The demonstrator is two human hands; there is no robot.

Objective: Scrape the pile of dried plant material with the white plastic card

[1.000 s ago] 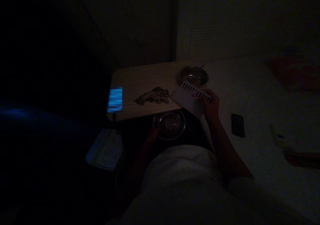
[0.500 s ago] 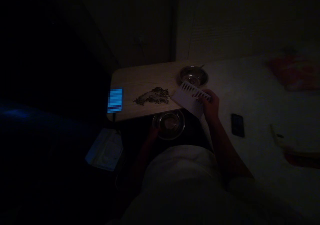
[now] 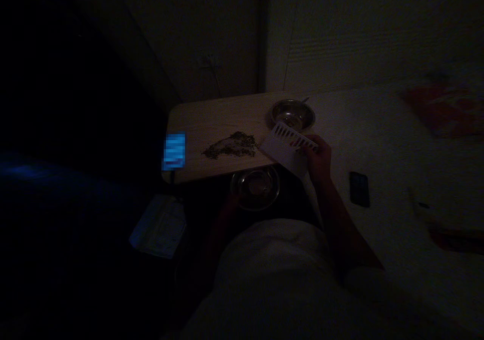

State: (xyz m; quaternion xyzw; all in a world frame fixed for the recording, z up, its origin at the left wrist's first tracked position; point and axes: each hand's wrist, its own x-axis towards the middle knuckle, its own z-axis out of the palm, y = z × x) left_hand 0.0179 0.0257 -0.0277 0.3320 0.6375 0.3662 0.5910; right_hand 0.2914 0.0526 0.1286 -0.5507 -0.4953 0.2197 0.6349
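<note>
My right hand (image 3: 319, 158) is closed on a pale flat plastic piece (image 3: 285, 151) with a row of slots along its upper edge. Its left corner reaches over the wooden board (image 3: 196, 118), close to a spread heap of small dark bits (image 3: 236, 146) that look like dried seeds or leaves. Below the board's near edge, my left hand (image 3: 235, 200) grips the left rim of a shiny metal bowl (image 3: 257, 188). Darkness hides most of its fingers. A second metal bowl (image 3: 293, 113) with a thin handle poking out stands just behind the plastic piece.
A lit blue, blurred-out screen (image 3: 174, 151) is at the board's left end. A dark phone (image 3: 359, 188) lies on the pale surface at right, with a red item (image 3: 442, 108) farther back. At lower left is a pale packet (image 3: 161, 226). The room is very dark.
</note>
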